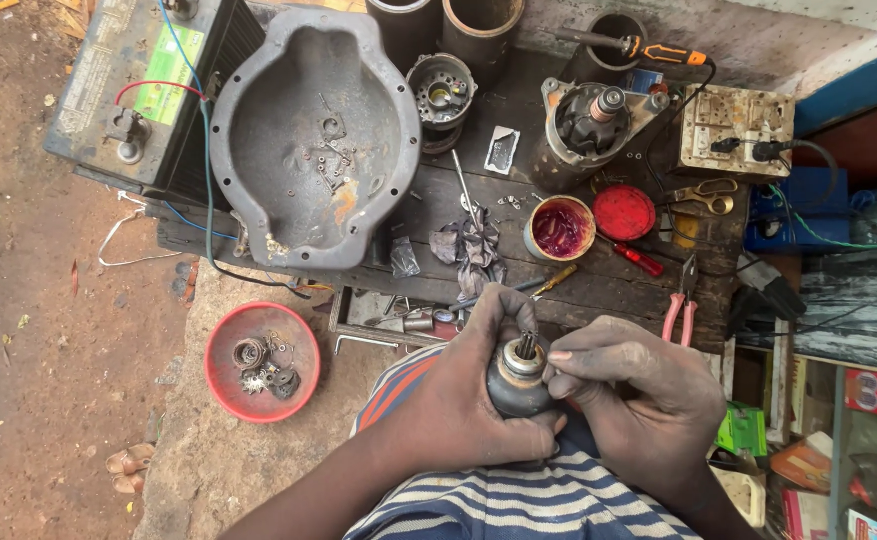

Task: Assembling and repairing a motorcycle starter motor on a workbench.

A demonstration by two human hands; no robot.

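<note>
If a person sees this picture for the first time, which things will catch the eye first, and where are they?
At the bottom centre, the left hand grips a dark cylindrical motor part while the right hand pinches its top. Above, on the dark wooden bench, a big grey metal housing lies open like a bowl, with an open tin of red grease to its right. A red bowl of small parts sits on the ground at the left.

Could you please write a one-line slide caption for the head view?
Both hands, left hand and right hand, grip a dark cylindrical metal motor part above a cluttered wooden workbench.
</note>
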